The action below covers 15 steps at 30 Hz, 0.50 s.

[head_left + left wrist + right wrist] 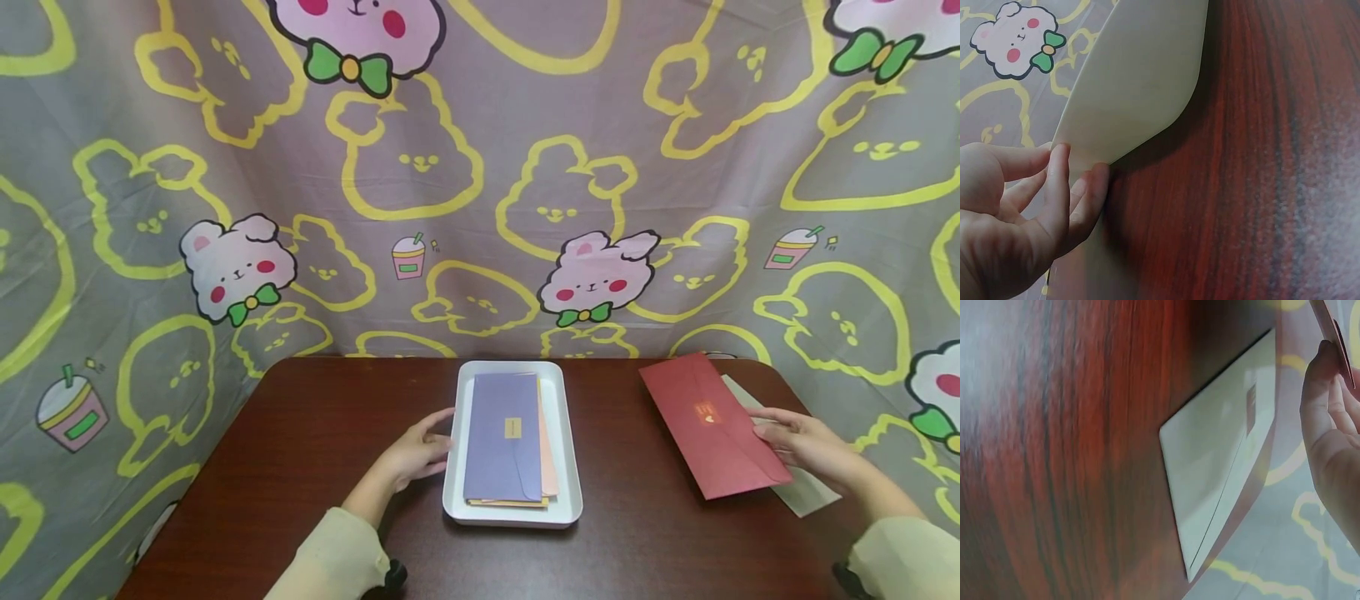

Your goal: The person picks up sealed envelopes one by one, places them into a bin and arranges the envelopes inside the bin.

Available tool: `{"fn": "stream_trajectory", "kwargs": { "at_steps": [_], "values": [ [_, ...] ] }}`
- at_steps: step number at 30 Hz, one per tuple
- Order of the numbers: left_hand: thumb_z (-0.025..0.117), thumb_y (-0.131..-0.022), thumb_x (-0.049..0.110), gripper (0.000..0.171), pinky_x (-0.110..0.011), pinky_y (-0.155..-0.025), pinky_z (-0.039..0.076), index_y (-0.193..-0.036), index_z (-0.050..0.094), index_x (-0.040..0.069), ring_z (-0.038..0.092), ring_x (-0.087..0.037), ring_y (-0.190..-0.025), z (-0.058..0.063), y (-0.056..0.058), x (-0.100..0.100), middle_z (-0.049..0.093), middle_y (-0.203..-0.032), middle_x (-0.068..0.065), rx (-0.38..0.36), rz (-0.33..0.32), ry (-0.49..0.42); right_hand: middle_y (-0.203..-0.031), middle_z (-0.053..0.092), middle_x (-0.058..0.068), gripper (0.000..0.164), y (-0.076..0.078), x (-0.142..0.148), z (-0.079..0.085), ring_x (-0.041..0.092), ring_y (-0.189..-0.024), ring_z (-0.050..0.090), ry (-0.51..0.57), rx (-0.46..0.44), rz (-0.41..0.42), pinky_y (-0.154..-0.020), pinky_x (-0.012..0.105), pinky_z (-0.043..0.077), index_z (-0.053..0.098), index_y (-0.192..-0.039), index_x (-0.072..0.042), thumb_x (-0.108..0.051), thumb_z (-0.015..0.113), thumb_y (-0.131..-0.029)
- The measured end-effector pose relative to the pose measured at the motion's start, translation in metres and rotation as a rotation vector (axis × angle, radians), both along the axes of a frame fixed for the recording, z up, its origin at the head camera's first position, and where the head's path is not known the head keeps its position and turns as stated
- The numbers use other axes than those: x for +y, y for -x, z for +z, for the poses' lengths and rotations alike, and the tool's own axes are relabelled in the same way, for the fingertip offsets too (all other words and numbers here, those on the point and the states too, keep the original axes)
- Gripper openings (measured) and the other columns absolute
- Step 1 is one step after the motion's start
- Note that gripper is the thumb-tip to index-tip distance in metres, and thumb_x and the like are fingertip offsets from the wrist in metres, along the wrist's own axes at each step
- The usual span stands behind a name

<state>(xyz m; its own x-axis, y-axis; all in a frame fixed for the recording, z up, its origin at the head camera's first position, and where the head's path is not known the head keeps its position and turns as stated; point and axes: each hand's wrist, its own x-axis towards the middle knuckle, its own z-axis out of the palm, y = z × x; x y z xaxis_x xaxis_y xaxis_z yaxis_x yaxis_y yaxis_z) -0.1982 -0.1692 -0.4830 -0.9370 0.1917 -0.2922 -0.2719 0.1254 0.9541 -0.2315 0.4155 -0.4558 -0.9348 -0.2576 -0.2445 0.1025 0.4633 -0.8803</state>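
Note:
In the head view my right hand (813, 446) pinches a red envelope (723, 442) by its right edge. The red envelope has a small heart-marked seal and is held over a pale grey-green envelope (806, 492), covering much of it. The right wrist view shows that pale envelope (1222, 450) lying on the table, with the red one's edge (1335, 337) between thumb and fingers. On the left, my left hand (416, 450) has its fingertips at the side of a white tray (572, 492). Its relaxed fingers touch the tray's outer wall (1135, 81) in the left wrist view.
A purple envelope (502, 433) with a gold label tops a stack in the tray. Peach (550, 467) and yellow edges show beneath it. The dark wooden table (337, 400) meets a cartoon-printed cloth (480, 233) at its back and sides.

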Motion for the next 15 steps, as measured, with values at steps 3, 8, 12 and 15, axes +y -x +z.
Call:
{"fn": "stream_trajectory", "kwargs": {
  "at_steps": [3,8,12,15],
  "values": [
    [0.056,-0.102,-0.001,0.060,-0.047,-0.093,0.056,-0.158,0.036,0.008,0.066,-0.027,-0.104,0.000,0.000,0.000,0.060,-0.121,-0.023,-0.002,0.002,-0.004,-0.122,0.067,0.009,0.061,-0.001,-0.007,0.001,0.005,-0.096,0.068,0.028,0.029,0.028,-0.080,0.031,0.060,0.024,-0.146,0.023,-0.016,0.051,-0.109],
    [0.056,-0.102,-0.001,0.060,-0.047,-0.094,0.056,-0.158,0.036,0.009,0.065,-0.026,-0.104,0.000,0.000,0.000,0.060,-0.121,-0.023,-0.006,0.008,-0.003,-0.121,0.067,0.004,0.060,-0.002,-0.019,0.005,0.007,-0.097,0.069,0.063,0.047,0.038,-0.080,0.030,0.060,0.024,-0.148,0.023,-0.014,0.050,-0.109],
    [0.056,-0.102,-0.001,0.060,-0.046,-0.093,0.057,-0.157,0.037,0.009,0.065,-0.025,-0.103,0.000,-0.001,0.001,0.061,-0.119,-0.022,-0.007,0.012,0.003,-0.124,0.067,0.007,0.061,-0.002,-0.030,0.009,0.007,-0.098,0.069,0.079,0.048,0.030,-0.081,0.032,0.060,0.023,-0.149,0.021,-0.015,0.051,-0.109],
    [0.057,-0.102,-0.002,0.059,-0.047,-0.093,0.057,-0.157,0.038,0.009,0.065,-0.025,-0.102,0.000,-0.001,0.001,0.061,-0.118,-0.021,-0.004,0.015,0.006,-0.126,0.066,0.012,0.063,-0.002,-0.039,0.012,0.009,-0.098,0.070,0.089,0.048,0.025,-0.081,0.034,0.061,0.023,-0.151,0.019,-0.018,0.051,-0.109]
  ]
}}
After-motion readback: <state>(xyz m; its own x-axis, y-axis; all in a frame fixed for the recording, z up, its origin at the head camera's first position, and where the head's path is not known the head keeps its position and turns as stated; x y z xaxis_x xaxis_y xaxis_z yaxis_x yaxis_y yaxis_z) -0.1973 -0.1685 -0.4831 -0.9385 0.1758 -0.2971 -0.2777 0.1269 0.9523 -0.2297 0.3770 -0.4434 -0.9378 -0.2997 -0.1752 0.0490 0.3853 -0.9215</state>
